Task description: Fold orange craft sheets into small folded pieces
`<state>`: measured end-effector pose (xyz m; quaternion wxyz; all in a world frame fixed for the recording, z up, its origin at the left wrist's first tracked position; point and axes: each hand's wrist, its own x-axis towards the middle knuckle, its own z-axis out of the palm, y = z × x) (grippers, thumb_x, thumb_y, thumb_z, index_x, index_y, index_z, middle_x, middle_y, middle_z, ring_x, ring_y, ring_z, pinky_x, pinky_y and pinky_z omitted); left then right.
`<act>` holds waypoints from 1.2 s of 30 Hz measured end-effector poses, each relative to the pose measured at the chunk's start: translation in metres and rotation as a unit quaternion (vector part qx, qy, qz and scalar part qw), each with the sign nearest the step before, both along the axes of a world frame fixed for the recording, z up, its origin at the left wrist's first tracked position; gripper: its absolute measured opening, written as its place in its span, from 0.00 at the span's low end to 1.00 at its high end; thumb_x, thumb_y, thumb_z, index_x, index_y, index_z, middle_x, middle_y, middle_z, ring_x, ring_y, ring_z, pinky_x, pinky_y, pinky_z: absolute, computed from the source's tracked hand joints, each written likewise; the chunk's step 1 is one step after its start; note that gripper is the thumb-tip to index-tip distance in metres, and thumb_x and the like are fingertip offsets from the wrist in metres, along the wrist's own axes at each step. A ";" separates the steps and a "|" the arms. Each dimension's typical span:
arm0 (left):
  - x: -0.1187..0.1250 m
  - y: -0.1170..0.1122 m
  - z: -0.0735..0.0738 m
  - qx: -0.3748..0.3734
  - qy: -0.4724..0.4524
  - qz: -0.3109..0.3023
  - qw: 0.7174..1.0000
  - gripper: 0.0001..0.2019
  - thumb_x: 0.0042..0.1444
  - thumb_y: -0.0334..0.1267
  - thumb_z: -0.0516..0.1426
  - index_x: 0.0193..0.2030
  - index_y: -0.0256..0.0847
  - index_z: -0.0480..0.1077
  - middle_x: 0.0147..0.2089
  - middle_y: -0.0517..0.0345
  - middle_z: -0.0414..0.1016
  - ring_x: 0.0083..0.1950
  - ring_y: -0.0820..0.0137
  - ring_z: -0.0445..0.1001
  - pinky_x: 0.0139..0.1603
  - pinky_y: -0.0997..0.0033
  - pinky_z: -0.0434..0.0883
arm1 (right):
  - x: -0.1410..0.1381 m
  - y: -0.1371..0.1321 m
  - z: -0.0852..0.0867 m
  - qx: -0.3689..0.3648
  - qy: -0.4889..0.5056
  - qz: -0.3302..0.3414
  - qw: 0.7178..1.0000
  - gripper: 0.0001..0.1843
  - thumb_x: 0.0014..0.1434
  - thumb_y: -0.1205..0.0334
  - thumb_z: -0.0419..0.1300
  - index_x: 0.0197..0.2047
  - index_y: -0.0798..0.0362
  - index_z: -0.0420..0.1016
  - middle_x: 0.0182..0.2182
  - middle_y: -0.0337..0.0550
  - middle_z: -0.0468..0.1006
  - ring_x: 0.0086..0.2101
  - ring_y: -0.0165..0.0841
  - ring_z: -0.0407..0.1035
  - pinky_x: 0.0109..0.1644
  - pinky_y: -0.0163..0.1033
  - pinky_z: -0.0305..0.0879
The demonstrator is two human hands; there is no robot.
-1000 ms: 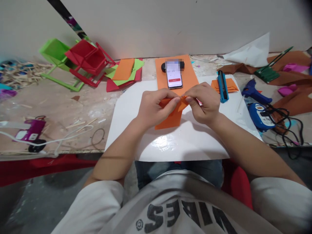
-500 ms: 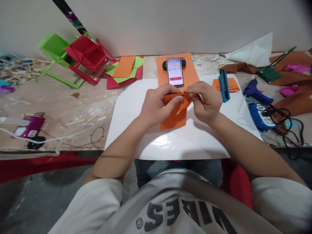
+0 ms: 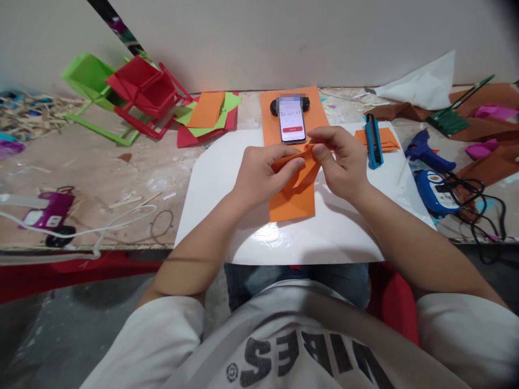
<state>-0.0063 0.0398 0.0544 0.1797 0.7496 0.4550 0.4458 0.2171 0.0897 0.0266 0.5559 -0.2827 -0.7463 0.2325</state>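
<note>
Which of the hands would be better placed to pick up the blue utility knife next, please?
Likely the right hand: it is nearer the utility knife, while the left hand pinches the folded orange paper.

Wall: plain off-white panel (image 3: 243,48), smooth, spanning the top of the frame, its upper right corner falling into dark blur.
Strip: narrow dark diagonal band (image 3: 115,24) with coloured patches, upper left.
Counter: long pale-brown counter (image 3: 91,167) with a scuffed, white-smeared top, running across the middle, against the wall.
Floor: grey floor with pale specks (image 3: 81,319), lower left.
Seating: rounded red seat (image 3: 397,310), lower right of centre.
Under the counter: flat red surface (image 3: 101,273), left, material unclear.
Light: bright glare on a glossy white board (image 3: 211,200), centre.
</note>
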 end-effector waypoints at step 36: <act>0.009 -0.002 0.002 -0.067 -0.094 0.044 0.992 0.10 0.66 0.46 0.69 0.37 0.44 0.86 0.36 0.54 0.89 0.39 0.60 0.88 0.43 0.61 0.84 | 0.018 0.030 -0.005 -0.044 -0.009 0.012 0.999 0.33 0.78 0.23 0.63 0.39 0.45 0.81 0.33 0.41 0.83 0.36 0.38 0.80 0.45 0.48 0.83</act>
